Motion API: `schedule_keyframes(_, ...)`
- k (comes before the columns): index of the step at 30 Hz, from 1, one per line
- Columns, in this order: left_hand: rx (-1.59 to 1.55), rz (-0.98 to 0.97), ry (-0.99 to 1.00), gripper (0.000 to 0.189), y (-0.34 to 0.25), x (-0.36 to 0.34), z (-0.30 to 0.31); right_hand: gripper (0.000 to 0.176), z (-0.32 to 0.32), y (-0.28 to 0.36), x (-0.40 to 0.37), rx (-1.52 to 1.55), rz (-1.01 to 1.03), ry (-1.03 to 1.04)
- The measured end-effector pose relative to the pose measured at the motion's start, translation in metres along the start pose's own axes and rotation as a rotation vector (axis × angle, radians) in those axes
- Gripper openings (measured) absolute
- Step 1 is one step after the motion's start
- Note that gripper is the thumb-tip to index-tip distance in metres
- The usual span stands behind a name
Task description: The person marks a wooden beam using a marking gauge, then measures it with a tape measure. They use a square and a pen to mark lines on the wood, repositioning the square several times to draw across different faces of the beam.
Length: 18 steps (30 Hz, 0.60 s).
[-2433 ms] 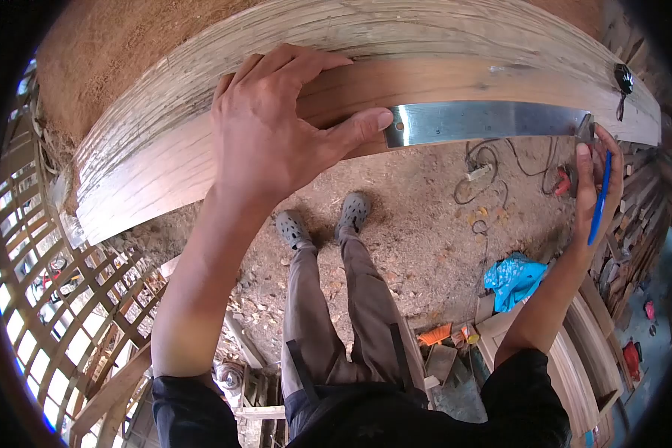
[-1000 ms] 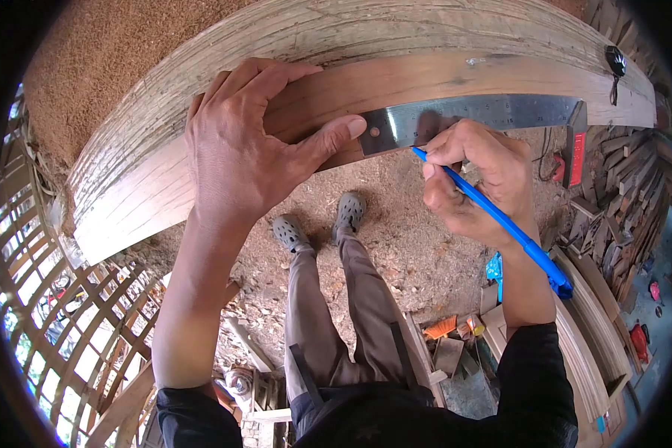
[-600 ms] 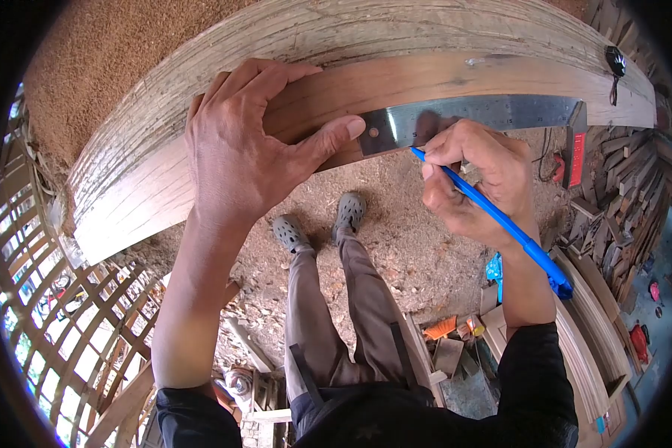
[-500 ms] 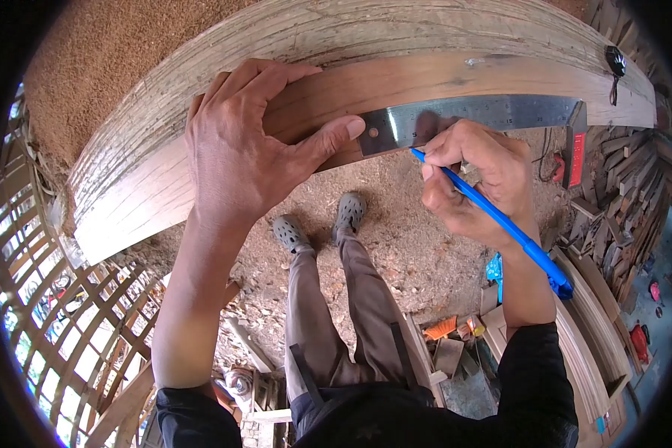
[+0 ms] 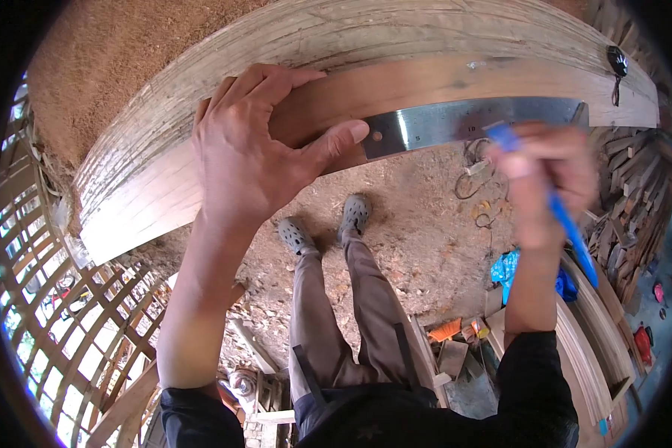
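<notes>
A metal square [image 5: 440,127] lies on a smooth board [image 5: 396,78] along its near edge. My left hand [image 5: 250,145] presses on the board with thumb and fingers spread, the thumb tip by the square's left end. Blurred by motion, my right hand [image 5: 549,168] has its fingers closed round a blue marking tool [image 5: 571,228] near the square's right part. This hand hides the red part of the square.
A black tape measure [image 5: 617,61] sits at the board's right end. Wood scraps [image 5: 635,194] are piled at the right, curved wooden pieces [image 5: 590,336] lie lower right, and a wooden lattice [image 5: 60,306] stands at the left. Sawdust [image 5: 127,75] lies beyond the board.
My right hand has moved right along the square with the blue tool, away from the board's near edge. My left hand stays in place on the board.
</notes>
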<state>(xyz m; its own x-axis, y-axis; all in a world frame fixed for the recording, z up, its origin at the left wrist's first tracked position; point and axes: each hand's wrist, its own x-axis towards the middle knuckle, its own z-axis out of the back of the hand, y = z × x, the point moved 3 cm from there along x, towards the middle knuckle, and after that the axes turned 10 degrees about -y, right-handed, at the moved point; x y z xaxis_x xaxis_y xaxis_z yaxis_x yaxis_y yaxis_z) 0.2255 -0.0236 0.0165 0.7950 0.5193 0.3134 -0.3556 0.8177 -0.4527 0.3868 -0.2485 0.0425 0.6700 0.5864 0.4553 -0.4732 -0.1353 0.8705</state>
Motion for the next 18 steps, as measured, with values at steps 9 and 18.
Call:
schedule_keyframes(9,-0.031,0.012,0.033,0.061,-0.001,0.002,0.000,0.042,0.176,-0.041,-0.032,-0.889,-0.457,-0.437)
schedule_keyframes(18,-0.053,-0.082,-0.043,0.061,0.005,-0.001,-0.002,0.042,0.166,-0.029,-0.074,-0.015,-0.732,-0.718)
